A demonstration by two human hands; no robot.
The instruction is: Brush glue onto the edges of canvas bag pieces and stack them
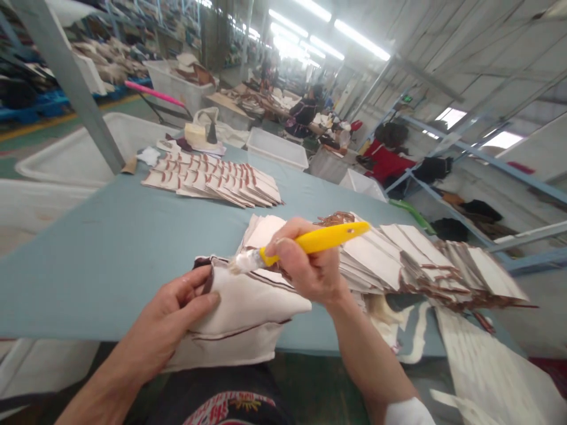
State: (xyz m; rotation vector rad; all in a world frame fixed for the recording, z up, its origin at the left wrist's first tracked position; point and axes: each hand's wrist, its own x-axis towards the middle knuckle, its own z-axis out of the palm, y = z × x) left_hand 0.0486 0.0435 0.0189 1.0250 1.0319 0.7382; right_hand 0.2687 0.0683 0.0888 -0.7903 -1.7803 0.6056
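My right hand [305, 265] is closed round a yellow-handled brush [325, 239], whose white bristles touch the top edge of a cream fabric piece [248, 313] with dark brown trim. That piece lies at the near edge of the blue-grey table [110, 248]. My left hand [172, 321] rests on its left side, thumb and fingers pinching the edge. A long fanned row of similar cream pieces [425, 260] stretches to the right behind my right hand.
A second fanned row of trimmed pieces [212, 180] lies at the table's far side. White plastic tubs [277, 147] stand beyond and to the left. A grey post [71, 82] rises at the left. Blue shelving [487, 177] is at the right; a person sits far back.
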